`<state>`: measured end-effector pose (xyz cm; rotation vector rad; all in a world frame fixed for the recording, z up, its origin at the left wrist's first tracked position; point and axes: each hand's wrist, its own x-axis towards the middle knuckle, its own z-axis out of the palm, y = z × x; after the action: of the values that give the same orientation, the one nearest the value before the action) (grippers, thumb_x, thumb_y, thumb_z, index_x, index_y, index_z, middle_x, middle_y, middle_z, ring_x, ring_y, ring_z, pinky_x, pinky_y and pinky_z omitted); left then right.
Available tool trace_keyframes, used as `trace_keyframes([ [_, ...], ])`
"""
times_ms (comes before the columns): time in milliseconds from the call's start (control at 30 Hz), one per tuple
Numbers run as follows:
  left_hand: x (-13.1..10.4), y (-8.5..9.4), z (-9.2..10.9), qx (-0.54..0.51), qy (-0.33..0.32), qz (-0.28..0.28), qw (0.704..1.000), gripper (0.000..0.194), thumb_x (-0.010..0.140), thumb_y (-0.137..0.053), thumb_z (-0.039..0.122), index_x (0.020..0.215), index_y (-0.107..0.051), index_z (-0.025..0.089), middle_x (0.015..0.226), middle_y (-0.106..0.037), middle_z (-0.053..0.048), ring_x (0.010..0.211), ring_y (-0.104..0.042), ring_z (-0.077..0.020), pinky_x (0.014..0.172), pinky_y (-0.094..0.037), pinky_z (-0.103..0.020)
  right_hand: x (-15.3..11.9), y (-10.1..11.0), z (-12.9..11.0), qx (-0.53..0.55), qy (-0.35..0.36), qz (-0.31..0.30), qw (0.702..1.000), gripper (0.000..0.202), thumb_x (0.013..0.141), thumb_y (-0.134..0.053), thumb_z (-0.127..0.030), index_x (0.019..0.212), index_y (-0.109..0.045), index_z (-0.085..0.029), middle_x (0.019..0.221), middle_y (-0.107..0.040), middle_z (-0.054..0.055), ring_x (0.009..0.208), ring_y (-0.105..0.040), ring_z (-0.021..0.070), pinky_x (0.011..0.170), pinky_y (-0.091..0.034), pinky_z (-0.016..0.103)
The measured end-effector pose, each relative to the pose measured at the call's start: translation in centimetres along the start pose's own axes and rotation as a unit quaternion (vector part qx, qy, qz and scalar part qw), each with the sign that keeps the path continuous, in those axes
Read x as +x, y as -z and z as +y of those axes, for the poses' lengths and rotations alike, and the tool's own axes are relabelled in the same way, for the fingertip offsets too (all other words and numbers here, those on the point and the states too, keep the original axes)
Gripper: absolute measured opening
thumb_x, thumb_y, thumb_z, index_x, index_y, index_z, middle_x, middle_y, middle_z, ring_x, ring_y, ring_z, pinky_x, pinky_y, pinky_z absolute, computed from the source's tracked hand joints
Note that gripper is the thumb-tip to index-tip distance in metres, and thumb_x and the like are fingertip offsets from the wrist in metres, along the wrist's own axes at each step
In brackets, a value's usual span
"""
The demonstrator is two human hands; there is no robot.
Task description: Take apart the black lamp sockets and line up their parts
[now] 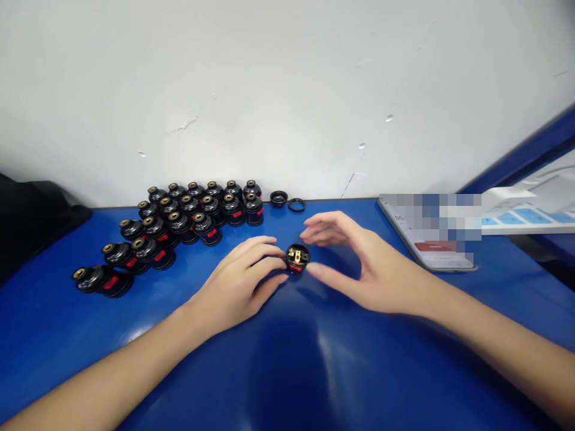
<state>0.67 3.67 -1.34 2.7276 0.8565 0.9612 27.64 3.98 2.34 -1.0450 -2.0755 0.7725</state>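
Note:
A black lamp socket body (297, 256) stands upright on the blue table, its open top showing brass contacts and a red part low on its near side. My left hand (242, 275) is at its left side, fingers stretched out, with the fingertips and thumb touching or almost touching it. To the right, my right hand (359, 263) is open, thumb and fingers spread wide, the thumb tip close to the socket's rim. Behind the socket lie a small black cup-shaped cover (279, 198) and a black ring (296, 205).
Several assembled black lamp sockets (179, 226) with brass tops and red parts stand in rows at the left. A phone (431, 239), partly pixelated, lies at the right near the white wall (287, 90). Dark cloth (36, 221) is at the left edge, a blue frame (521, 149) at the right.

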Motion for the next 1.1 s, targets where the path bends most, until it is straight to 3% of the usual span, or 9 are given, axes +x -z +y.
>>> trace_keyframes([
  [100,0.1,0.0,0.1,0.003,0.005,0.004,1.0,0.017,0.105,-0.067,0.02,0.122,-0.069,0.02,0.126,-0.077,-0.01,0.136,-0.066,-0.0302,0.116,-0.059,-0.052,0.7,0.3,1.5,-0.124,0.019,0.034,0.992,0.035,0.105,-0.063,-0.035,0.136,-0.062,-0.019,0.137,-0.075,0.017,0.125,-0.076,0.033,0.11,-0.064,0.056],
  [233,0.1,-0.1,0.1,0.009,0.006,0.01,1.0,0.018,0.105,-0.068,0.02,0.123,-0.068,0.018,0.125,-0.077,-0.011,0.135,-0.067,-0.0305,0.116,-0.059,-0.052,2.0,-0.3,3.6,-0.282,0.061,-0.009,0.958,0.049,0.108,-0.051,-0.022,0.154,-0.056,-0.008,0.166,-0.053,0.025,0.156,-0.05,0.0386,0.128,-0.045,0.061],
  [333,0.2,0.0,0.1,0.009,0.001,0.011,1.0,0.018,0.104,-0.069,0.019,0.122,-0.068,0.018,0.124,-0.077,-0.011,0.134,-0.068,-0.0306,0.116,-0.06,-0.052,2.9,-0.6,4.3,-0.326,0.076,-0.03,0.942,0.051,0.108,-0.047,-0.017,0.156,-0.054,-0.002,0.165,-0.053,0.027,0.156,-0.05,0.0394,0.129,-0.044,0.06],
  [533,0.2,0.0,0.1,0.003,0.01,0.006,1.0,0.019,0.105,-0.068,0.02,0.124,-0.068,0.018,0.126,-0.077,-0.011,0.135,-0.067,-0.0301,0.117,-0.058,-0.052,2.4,-0.2,3.1,-0.321,0.067,-0.021,0.944,0.034,0.105,-0.057,-0.018,0.137,-0.068,-0.011,0.132,-0.075,0.02,0.121,-0.075,0.0348,0.106,-0.063,0.051],
  [700,0.0,-0.1,0.0,0.002,0.006,0.001,1.0,0.018,0.105,-0.068,0.019,0.123,-0.069,0.017,0.126,-0.076,-0.011,0.135,-0.066,-0.0292,0.118,-0.057,-0.05,0.3,0.1,1.1,-0.301,0.031,-0.035,0.952,0.005,0.101,-0.068,-0.018,0.102,-0.072,-0.018,0.106,-0.074,0.011,0.09,-0.079,0.0286,0.084,-0.068,0.045],
  [767,0.0,-0.2,0.0,0.003,0.006,0.001,1.0,0.018,0.105,-0.068,0.019,0.123,-0.069,0.017,0.126,-0.075,-0.011,0.135,-0.066,-0.0288,0.119,-0.057,-0.049,-0.5,0.0,0.7,-0.293,0.031,-0.033,0.955,0.008,0.101,-0.067,-0.018,0.093,-0.07,-0.019,0.113,-0.073,0.013,0.091,-0.079,0.0276,0.084,-0.068,0.044],
  [900,0.0,-0.3,-0.1,0.002,0.008,0.002,1.0,0.018,0.105,-0.068,0.02,0.123,-0.068,0.017,0.127,-0.075,-0.011,0.135,-0.065,-0.0283,0.119,-0.056,-0.049,-1.7,-0.4,0.8,-0.257,0.037,0.01,0.966,0.013,0.101,-0.064,-0.016,0.089,-0.067,-0.02,0.134,-0.072,0.017,0.117,-0.078,0.0306,0.101,-0.065,0.047],
  [1033,0.1,-0.1,0.1,0.002,0.012,0.003,1.0,0.02,0.105,-0.067,0.02,0.125,-0.066,0.018,0.127,-0.075,-0.011,0.135,-0.066,-0.0284,0.118,-0.057,-0.05,-2.1,-0.5,1.4,-0.168,0.02,0.058,0.984,0.004,0.099,-0.07,-0.02,0.102,-0.068,-0.023,0.122,-0.082,0.01,0.11,-0.081,0.0279,0.099,-0.067,0.046],
  [1100,0.2,0.0,0.2,0.0,0.019,-0.001,1.0,0.02,0.105,-0.067,0.02,0.126,-0.065,0.019,0.128,-0.075,-0.011,0.135,-0.065,-0.0282,0.118,-0.056,-0.05,-2.1,-0.6,1.8,-0.123,0.017,0.075,0.989,0.013,0.099,-0.073,-0.025,0.112,-0.069,-0.023,0.12,-0.082,0.009,0.108,-0.081,0.0265,0.099,-0.068,0.046],
])
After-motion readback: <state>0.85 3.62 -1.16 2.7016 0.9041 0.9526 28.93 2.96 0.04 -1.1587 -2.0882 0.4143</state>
